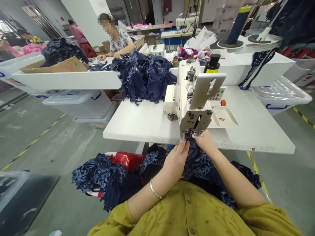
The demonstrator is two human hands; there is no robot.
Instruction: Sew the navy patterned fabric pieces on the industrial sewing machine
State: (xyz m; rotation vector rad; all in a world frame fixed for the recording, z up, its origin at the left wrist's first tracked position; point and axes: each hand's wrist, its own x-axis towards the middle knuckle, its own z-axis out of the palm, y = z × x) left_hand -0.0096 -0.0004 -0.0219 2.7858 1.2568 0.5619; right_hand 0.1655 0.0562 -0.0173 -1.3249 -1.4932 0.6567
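A cream sewing machine (183, 88) stands on a white table (137, 121) in front of me. Dark blue patterned fabric (197, 160) hangs from under its needle area over the table's front edge and onto my lap. My left hand (176, 157), below a silver bangle, pinches the fabric just left of the presser foot. On the right side of the needle, my right hand (205, 141) reaches in at the fabric, its fingertips hidden behind the machine head. The needle itself cannot be made out.
Navy fabric pieces (147, 75) are heaped at the table's back left. A parts tray (225, 117) with small reddish bits lies right of the machine. A red stool (128, 160) with more fabric is at my left. A co-worker (118, 39) sits beyond the partition; a thread cone (238, 26) stands back right.
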